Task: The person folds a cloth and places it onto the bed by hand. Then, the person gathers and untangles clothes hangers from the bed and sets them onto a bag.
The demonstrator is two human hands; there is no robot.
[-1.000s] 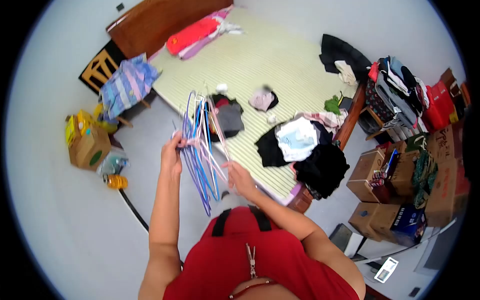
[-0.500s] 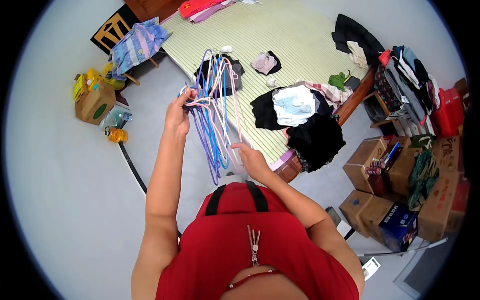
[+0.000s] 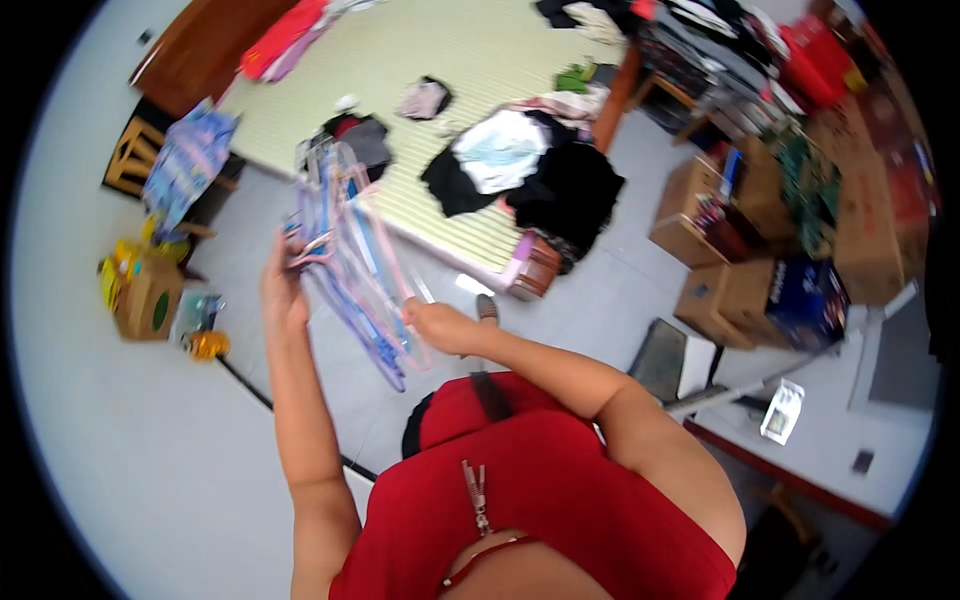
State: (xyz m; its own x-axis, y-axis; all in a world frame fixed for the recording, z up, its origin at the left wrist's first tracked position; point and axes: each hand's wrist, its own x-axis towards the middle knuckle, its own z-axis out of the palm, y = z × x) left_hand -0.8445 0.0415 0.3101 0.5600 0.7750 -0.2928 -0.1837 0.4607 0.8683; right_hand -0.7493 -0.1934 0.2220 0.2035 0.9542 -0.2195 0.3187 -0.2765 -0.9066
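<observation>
A bunch of clothes hangers point(image 3: 352, 290) in blue, purple, pink and white hangs in front of me, smeared by motion. My left hand point(image 3: 286, 285) is closed around the hangers near their hooks. At the other side of the bunch, the fingers of my right hand point(image 3: 440, 326) are closed on the edge of a pink hanger. Beyond the hangers, a dark and grey garment pile point(image 3: 362, 145) lies at the bed's near edge. White and light-blue folded clothes point(image 3: 500, 150) rest on the bed, beside a black fluffy garment point(image 3: 570, 205).
The bed point(image 3: 330, 75) with a striped green mat stands ahead. To the left are a chair with a patterned cloth point(image 3: 190, 165), a cardboard box point(image 3: 150, 300) and an oil bottle point(image 3: 208, 346). Stacked cartons point(image 3: 725, 310) stand on the right, near a white tabletop point(image 3: 830, 430).
My view has swung to the right, so the bed and clothes sit further left. Both hands still hold the hangers, which have shifted left and slightly down in view.
</observation>
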